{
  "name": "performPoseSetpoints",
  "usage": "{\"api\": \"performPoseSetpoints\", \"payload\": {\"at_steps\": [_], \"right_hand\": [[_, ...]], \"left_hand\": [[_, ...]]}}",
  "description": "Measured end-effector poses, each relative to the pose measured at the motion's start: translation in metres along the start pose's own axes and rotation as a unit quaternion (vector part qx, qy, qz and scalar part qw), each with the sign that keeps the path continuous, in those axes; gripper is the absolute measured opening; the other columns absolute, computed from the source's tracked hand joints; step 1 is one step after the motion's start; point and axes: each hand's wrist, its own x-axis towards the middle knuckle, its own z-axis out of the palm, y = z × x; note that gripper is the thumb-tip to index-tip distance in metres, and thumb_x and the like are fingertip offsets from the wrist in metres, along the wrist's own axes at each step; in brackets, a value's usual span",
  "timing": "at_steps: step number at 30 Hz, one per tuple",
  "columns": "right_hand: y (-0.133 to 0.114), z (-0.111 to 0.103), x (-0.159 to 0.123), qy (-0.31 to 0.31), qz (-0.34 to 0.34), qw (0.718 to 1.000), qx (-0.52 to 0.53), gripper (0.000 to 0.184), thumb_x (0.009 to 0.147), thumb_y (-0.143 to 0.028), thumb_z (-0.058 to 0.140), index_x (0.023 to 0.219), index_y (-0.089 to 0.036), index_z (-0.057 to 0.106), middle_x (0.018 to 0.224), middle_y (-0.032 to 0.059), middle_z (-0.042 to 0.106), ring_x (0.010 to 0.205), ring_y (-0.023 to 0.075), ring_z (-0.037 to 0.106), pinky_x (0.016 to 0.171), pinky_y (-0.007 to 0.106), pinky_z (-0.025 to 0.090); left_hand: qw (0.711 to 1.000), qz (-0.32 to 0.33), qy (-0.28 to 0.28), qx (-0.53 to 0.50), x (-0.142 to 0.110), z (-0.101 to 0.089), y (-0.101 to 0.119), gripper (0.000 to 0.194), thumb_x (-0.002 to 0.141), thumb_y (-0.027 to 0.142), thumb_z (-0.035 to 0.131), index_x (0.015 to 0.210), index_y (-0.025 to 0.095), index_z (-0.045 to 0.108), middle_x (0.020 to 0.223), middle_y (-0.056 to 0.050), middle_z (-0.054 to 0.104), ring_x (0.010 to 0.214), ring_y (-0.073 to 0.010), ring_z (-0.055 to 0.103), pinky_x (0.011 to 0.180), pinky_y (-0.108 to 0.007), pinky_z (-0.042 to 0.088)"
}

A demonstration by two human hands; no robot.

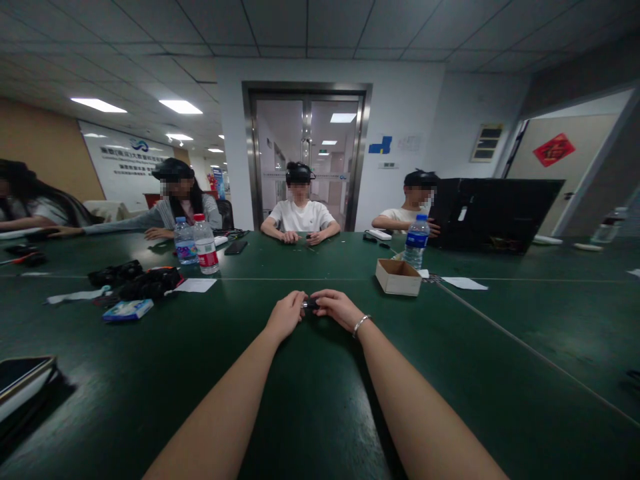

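Observation:
A small black object with a silver metal end (311, 303) is held level just above the green tabletop (315, 400); it resembles a USB stick, but its kind is too small to be sure of. My left hand (287, 316) pinches the silver end between thumb and fingers. On the other side, my right hand (340, 311), with a silver bracelet at the wrist, grips the black part. The fingers of both hands are closed and hide much of the object.
Ahead to the right stand an open cardboard box (399, 279) and a water bottle (417, 241). Two bottles, black gear (150, 283) and a blue-white packet (128, 311) lie left. A phone (25, 380) is near left. Several people sit across the table.

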Motion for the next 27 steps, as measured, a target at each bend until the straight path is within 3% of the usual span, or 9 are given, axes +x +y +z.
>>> {"api": "performPoseSetpoints", "payload": {"at_steps": [4,8,10,15,22,27], "right_hand": [[-0.0001,-0.0002,-0.0006,-0.001,-0.002,1.0,0.008,0.015,0.072,0.0,0.059,0.084,-0.008,0.064,0.073,0.0072,0.064,0.059,0.012,0.063,0.052,0.015,0.052],[-0.0016,0.0004,-0.0022,-0.012,0.0,1.0,-0.006,0.015,0.071,0.0,0.061,0.084,-0.009,0.064,0.075,0.0068,0.064,0.061,0.012,0.063,0.054,0.015,0.053],[-0.0022,0.0006,-0.0026,-0.014,0.002,1.0,-0.009,0.016,0.071,0.0,0.061,0.084,-0.009,0.064,0.076,0.0063,0.064,0.062,0.0121,0.064,0.055,0.014,0.053],[-0.001,0.0002,-0.0016,-0.015,0.002,1.0,-0.008,0.017,0.071,0.0,0.059,0.085,-0.01,0.064,0.074,0.0054,0.064,0.064,0.0128,0.064,0.056,0.015,0.054],[-0.0024,0.0003,-0.0029,-0.02,0.003,1.0,-0.013,0.018,0.07,0.0,0.061,0.084,-0.01,0.064,0.076,0.0043,0.064,0.064,0.0117,0.064,0.056,0.015,0.053],[-0.0031,-0.0001,-0.0037,-0.018,0.004,1.0,-0.002,0.018,0.07,-0.001,0.06,0.086,-0.01,0.063,0.077,0.006,0.064,0.066,0.0132,0.064,0.057,0.016,0.053]], "left_hand": [[0.999,0.02,-0.01,-0.036,-0.0007,-0.0007,-0.0003,0.032,0.082,0.035,0.042,0.109,0.02,0.051,0.083,-0.002,0.055,0.058,-0.0092,0.052,0.051,-0.019,0.038],[0.999,0.026,-0.004,-0.023,-0.0005,-0.0007,-0.0019,0.036,0.086,0.042,0.033,0.103,0.018,0.054,0.062,0.001,0.05,0.052,-0.0103,0.048,0.051,-0.02,0.038],[1.0,0.017,0.005,-0.016,-0.0006,-0.0006,-0.0009,0.042,0.086,0.047,0.028,0.099,0.017,0.056,0.061,0.001,0.05,0.052,-0.0107,0.048,0.051,-0.021,0.038],[0.999,0.038,0.007,-0.025,-0.0016,-0.0009,0.0013,0.033,0.083,0.034,0.039,0.111,0.021,0.049,0.094,-0.004,0.053,0.059,-0.0083,0.051,0.052,-0.019,0.039],[0.999,0.034,-0.006,0.002,-0.0032,-0.0012,0.0017,0.039,0.087,0.043,0.029,0.103,0.019,0.055,0.063,0.001,0.05,0.055,-0.0114,0.048,0.052,-0.021,0.037],[0.999,0.025,-0.008,-0.035,-0.0021,-0.0015,0.0018,0.032,0.083,0.034,0.036,0.107,0.02,0.051,0.075,0.0,0.052,0.056,-0.0093,0.049,0.052,-0.02,0.038]]}}
